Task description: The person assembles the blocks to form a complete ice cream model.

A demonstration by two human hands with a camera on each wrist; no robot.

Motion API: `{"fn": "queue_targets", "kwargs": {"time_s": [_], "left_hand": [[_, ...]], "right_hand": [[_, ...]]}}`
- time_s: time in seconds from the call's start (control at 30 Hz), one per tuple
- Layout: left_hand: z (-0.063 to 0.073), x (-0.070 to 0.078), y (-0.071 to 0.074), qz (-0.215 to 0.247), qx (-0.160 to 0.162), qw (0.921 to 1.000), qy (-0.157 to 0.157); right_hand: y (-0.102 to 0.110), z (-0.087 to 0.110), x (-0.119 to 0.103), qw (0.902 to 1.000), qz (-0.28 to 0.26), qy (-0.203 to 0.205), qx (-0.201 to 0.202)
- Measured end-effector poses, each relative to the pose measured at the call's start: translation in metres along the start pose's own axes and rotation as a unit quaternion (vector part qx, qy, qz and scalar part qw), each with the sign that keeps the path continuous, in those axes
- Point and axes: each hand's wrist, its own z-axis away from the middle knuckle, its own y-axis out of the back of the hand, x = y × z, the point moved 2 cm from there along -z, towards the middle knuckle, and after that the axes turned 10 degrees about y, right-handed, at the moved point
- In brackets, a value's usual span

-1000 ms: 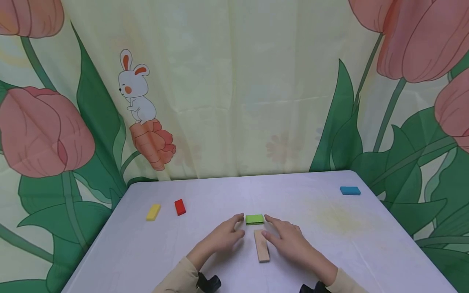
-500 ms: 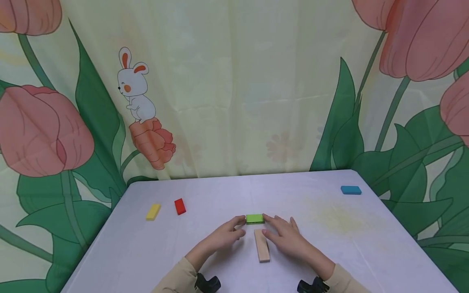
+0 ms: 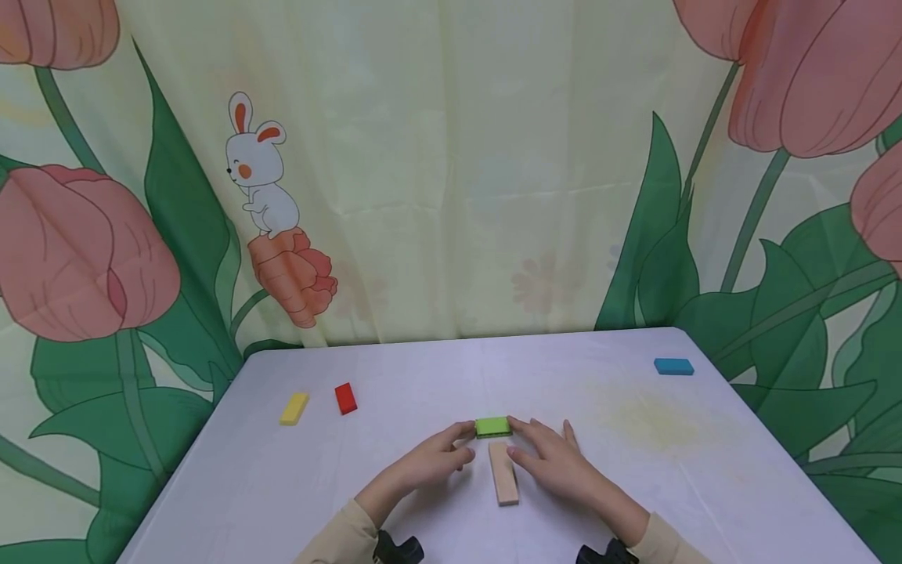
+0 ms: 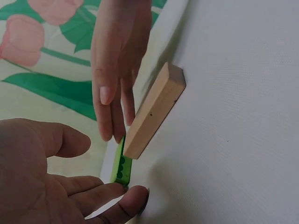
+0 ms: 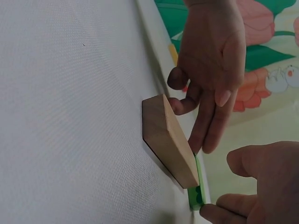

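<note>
Touching fingertips: left hand [image 3: 433, 460] and right hand [image 3: 560, 464] meet opposite ends of the green block [image 3: 493, 428]; both hands are spread, longer fingers mostly straight, thumbs well apart from them, neither hand curled round anything; how hard they press cannot be told
Green block: on the middle of the table [image 3: 282, 486], between the hands, just beyond the wood block [image 3: 503, 475]; dark rounded marks show on its near side in the left wrist view, but the wood block hides part of it there; whether its underside rests on the cloth is hard to make out
Wood block: plain, lying lengthwise toward the person; the right thumb covers a bit of its edge in the head view
Wrists: black devices [image 3: 398, 547] and beige sleeves [image 3: 344, 536] run off the bottom edge; each wrist view cuts off its own hand at the side
Left side: red block [image 3: 346, 399] beside yellow block [image 3: 294, 408]; in the right wrist view only slivers of both show
Far right: blue block [image 3: 673, 366], near the table's edge
Backdrop [image 3: 451, 172]: tulips, some cropped, and a rabbit [image 3: 264, 184]
</note>
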Motion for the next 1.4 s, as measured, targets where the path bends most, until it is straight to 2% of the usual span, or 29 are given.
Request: {"fn": "queue_targets", "kwargs": {"time_s": [0.73, 1.13, 1.4], "left_hand": [[0.008, 0.003, -0.004, -0.024, -0.022, 0.9994, 0.013], [0.009, 0.0, -0.005, -0.021, -0.027, 0.9994, 0.01], [0.014, -0.002, 0.0, -0.018, -0.023, 0.9995, 0.006]], "right_hand": [[0.003, 0.011, -0.006, 0.9997, 0.016, -0.013, -0.012], [0.002, 0.013, -0.009, 0.9995, 0.031, 0.008, 0.0], [-0.001, 0.011, -0.012, 0.9994, 0.024, 0.025, 0.008]]}}
